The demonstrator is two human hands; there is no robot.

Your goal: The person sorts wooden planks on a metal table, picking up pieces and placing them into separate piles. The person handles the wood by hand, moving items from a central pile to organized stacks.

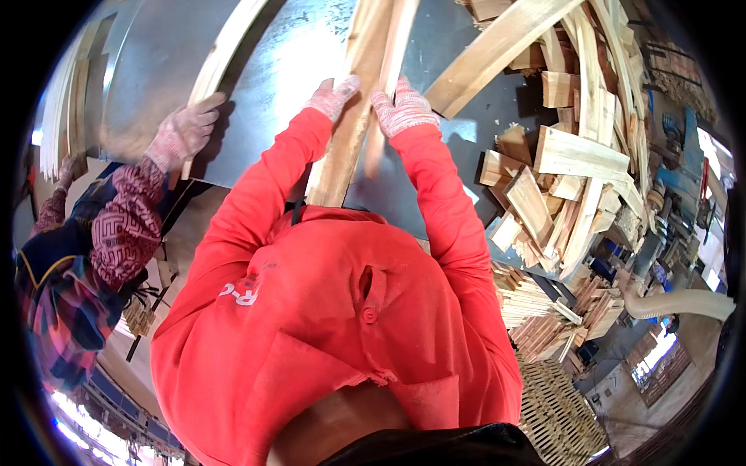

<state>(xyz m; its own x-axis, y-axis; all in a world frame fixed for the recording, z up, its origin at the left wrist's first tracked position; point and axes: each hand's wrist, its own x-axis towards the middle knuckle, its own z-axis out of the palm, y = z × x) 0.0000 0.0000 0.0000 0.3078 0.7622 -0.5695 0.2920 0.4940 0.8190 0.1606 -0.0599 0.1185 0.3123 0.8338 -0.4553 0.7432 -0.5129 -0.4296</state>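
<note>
A grey metal surface (303, 54) fills the upper middle of the view, its sheen catching pale light. Along its right edge lies a loose heap of short wood offcuts (559, 179), tumbled at all angles. Below that heap, neat stacks of thin wooden slats (528, 303) stand close together, and a slatted pallet (559, 412) sits beneath them. A pale flexible hose (684, 304) curves in from the right. Daylight glares off the floor (660, 349) at lower right and again at lower left.
</note>
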